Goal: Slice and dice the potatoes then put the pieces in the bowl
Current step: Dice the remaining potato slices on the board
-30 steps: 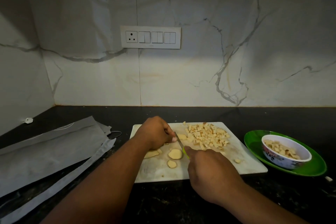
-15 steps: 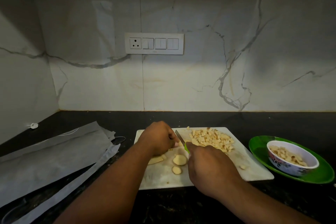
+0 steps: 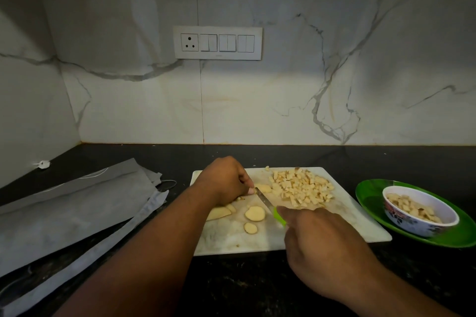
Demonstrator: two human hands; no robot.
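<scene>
A white cutting board (image 3: pixel 360 229) lies on the black counter. My right hand (image 3: pixel 324 244) grips a green-handled knife (image 3: pixel 265 199), its blade angled toward the far left. My left hand (image 3: pixel 224 180) has its fingers curled over a potato piece just left of the blade; the piece is mostly hidden. A pile of diced potato (image 3: pixel 301 186) covers the board's far right part. Two round slices (image 3: pixel 255 213) and a larger flat piece (image 3: pixel 219 212) lie near the board's middle. A patterned bowl (image 3: pixel 417 229) with diced pieces stands at the right.
The bowl sits on a green plate (image 3: pixel 371 195) to the right of the board. Grey folded bags (image 3: pixel 72 208) spread over the counter's left side. A marble wall with a switch panel (image 3: pixel 217 42) rises behind the counter.
The view has shifted a little. The knife blade stays next to my left fingers, and my right hand has drawn slightly toward me and to the right.
</scene>
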